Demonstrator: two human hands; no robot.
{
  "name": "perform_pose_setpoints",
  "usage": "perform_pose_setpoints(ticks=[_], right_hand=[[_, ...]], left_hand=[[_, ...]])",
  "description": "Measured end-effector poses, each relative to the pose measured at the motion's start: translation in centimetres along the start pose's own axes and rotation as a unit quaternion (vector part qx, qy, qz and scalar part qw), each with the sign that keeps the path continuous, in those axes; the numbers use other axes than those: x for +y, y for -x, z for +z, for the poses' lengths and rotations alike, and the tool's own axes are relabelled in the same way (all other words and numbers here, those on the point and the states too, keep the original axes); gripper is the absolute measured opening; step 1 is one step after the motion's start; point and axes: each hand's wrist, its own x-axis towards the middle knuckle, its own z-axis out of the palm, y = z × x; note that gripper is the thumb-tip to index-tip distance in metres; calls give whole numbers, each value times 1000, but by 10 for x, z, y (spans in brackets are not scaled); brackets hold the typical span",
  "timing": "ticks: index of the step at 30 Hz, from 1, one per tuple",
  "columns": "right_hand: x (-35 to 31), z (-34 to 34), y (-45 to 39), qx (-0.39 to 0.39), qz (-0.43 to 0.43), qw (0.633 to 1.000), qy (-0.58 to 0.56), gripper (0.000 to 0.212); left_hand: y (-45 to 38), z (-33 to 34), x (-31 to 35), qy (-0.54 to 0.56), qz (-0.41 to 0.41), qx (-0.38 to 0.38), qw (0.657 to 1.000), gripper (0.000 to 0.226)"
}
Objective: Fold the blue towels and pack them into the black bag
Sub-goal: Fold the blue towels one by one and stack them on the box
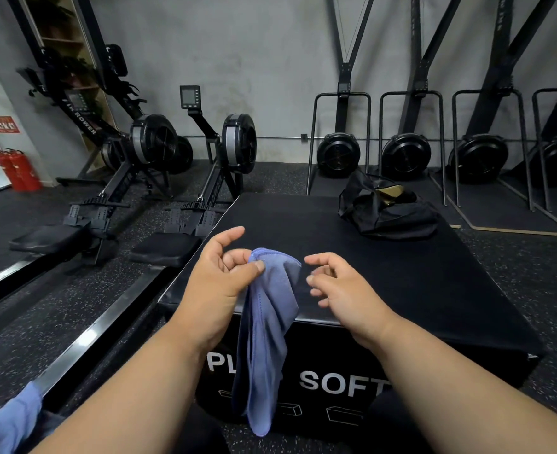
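Over box: left hand (219, 283) pinches blue towel (264, 339); right hand (342, 290) loose.

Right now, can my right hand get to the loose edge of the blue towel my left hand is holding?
Probably yes. The right hand hovers open just beside the blue towel, which hangs from the left hand, and nothing lies between them.

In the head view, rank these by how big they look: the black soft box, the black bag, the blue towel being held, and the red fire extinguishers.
1. Black soft box, by far.
2. Blue towel and black bag: unsure; the towel hangs nearer the camera.
3. Red fire extinguishers, smallest, though farthest away.
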Motion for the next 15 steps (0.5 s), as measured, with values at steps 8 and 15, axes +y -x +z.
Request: perform_pose_setpoints(ticks=[8,15], right_hand=[[10,-12,-14,-122,1,992,-4,35],[10,-26,-16,-161,-26,985,-53,9]], left_hand=[[-2,-7,13,33,-30,-49,998,61],[-3,-19,10,4,-43,-42,998,60]])
